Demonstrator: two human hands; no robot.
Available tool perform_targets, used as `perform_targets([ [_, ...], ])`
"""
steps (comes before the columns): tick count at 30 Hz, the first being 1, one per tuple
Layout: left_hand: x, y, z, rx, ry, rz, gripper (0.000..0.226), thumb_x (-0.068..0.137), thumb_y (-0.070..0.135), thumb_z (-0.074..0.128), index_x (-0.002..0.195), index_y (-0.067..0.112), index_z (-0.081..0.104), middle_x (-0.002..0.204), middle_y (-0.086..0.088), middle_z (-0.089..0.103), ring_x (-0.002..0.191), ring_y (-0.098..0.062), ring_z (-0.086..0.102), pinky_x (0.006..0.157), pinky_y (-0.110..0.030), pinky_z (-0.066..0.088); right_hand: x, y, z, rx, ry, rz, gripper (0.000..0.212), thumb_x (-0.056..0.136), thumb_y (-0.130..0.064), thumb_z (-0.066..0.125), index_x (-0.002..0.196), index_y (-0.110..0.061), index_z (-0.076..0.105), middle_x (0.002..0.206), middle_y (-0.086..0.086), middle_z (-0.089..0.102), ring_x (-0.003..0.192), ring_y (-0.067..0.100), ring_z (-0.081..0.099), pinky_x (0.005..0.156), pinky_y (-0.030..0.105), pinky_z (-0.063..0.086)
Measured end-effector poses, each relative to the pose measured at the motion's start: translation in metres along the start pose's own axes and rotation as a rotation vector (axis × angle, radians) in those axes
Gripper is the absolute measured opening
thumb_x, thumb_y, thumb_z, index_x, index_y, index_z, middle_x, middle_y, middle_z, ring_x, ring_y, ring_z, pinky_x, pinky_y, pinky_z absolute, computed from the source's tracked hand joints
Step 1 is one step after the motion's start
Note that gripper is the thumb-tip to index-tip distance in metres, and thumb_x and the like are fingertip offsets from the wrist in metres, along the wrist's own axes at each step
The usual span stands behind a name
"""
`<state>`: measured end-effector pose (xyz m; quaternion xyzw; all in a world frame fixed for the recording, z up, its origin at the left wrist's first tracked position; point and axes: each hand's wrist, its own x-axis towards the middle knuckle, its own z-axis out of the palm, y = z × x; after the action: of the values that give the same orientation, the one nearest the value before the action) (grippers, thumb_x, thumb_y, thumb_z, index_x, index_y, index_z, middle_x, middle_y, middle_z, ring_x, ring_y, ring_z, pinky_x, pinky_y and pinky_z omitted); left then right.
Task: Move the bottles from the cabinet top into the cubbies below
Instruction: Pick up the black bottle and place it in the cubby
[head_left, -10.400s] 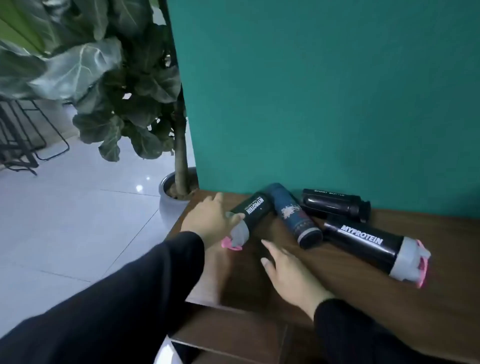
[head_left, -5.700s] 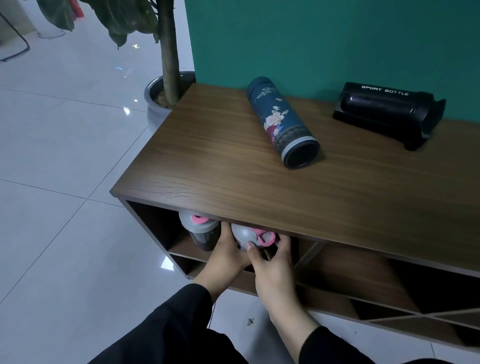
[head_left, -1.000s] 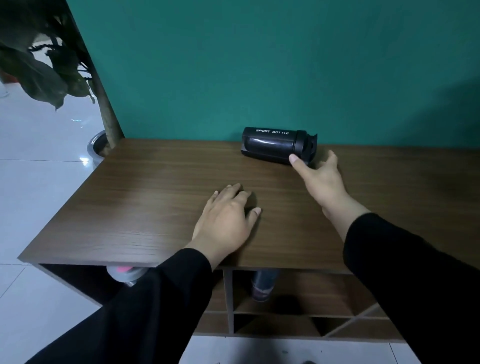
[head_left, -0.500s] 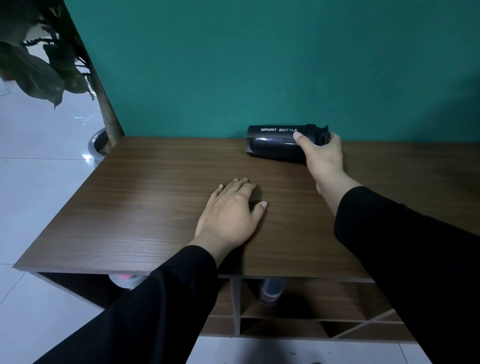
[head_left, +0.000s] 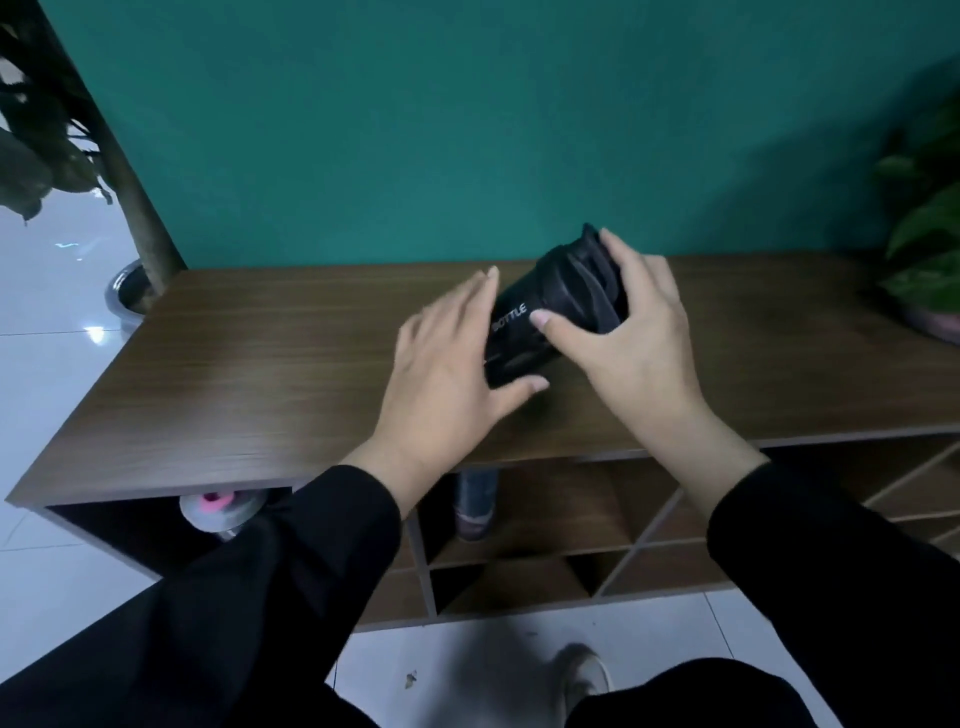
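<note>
A black sport bottle (head_left: 540, 322) hangs tilted just above the wooden cabinet top (head_left: 249, 364), its cap end up and away from me. My right hand (head_left: 634, 338) is shut on the cap end. My left hand (head_left: 447, 364) cups the bottle's base, with fingers on its left side and thumb under it. In the cubbies below, a grey-and-pink shaker lid (head_left: 221, 512) shows at the left, and a blue bottle (head_left: 475, 501) stands in the cubby to its right.
The teal wall (head_left: 467, 130) runs right behind the cabinet. A potted tree (head_left: 130, 208) stands at the cabinet's left end and a leafy plant (head_left: 930, 249) sits on the top at the far right. More cubbies (head_left: 571, 519) lie open below. My shoe (head_left: 582, 675) is on the tiled floor.
My right hand has lifted the sport bottle away from the wall and turned it toward me. My left hand has risen off the cabinet top and come onto the bottle's base.
</note>
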<state>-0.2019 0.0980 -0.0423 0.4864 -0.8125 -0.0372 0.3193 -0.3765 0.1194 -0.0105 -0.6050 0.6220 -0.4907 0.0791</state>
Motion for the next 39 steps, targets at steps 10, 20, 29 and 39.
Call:
perform_targets([
  [10,-0.066,0.093,0.001,-0.638,-0.041,-0.091,0.083,0.070,0.034,0.084,0.133,0.051,0.033,0.128,0.019,0.060,0.120,0.001,0.059,0.097,-0.026,0.051,-0.112,-0.006,-0.078,0.506,-0.097,0.192,0.108,0.061,-0.026,0.091,0.150,-0.031,0.030,0.139,-0.010,0.055,0.126,-0.002,0.056,0.103,0.022,0.049],
  [20,-0.132,0.073,0.065,-0.520,-0.454,-0.244,0.082,0.078,0.028,0.078,0.149,0.031,0.037,0.147,0.006,0.050,0.135,-0.005,0.048,0.111,-0.023,0.040,-0.191,0.080,-0.027,0.347,-0.151,0.480,0.084,0.060,-0.013,0.094,0.117,-0.051,0.045,0.100,-0.024,0.070,0.099,-0.005,0.067,0.078,0.015,0.049],
  [29,-0.138,0.032,0.110,-0.548,-0.688,-0.557,0.069,0.099,0.010,0.052,0.161,0.017,0.022,0.158,-0.007,0.044,0.143,-0.015,0.045,0.103,-0.011,0.032,-0.178,0.148,0.033,0.260,-0.195,0.600,0.085,0.063,-0.018,0.092,0.124,-0.044,0.039,0.111,-0.015,0.065,0.107,0.012,0.064,0.086,0.018,0.046],
  [39,-0.099,0.022,0.175,-0.922,-0.544,-0.725,0.072,0.099,0.003,0.052,0.159,0.025,0.018,0.121,0.030,0.052,0.094,0.039,0.048,0.087,0.005,0.038,-0.130,0.209,0.062,0.275,-0.350,0.586,0.063,0.066,-0.008,0.091,0.112,-0.031,0.053,0.112,0.000,0.068,0.106,0.008,0.067,0.096,0.031,0.051],
])
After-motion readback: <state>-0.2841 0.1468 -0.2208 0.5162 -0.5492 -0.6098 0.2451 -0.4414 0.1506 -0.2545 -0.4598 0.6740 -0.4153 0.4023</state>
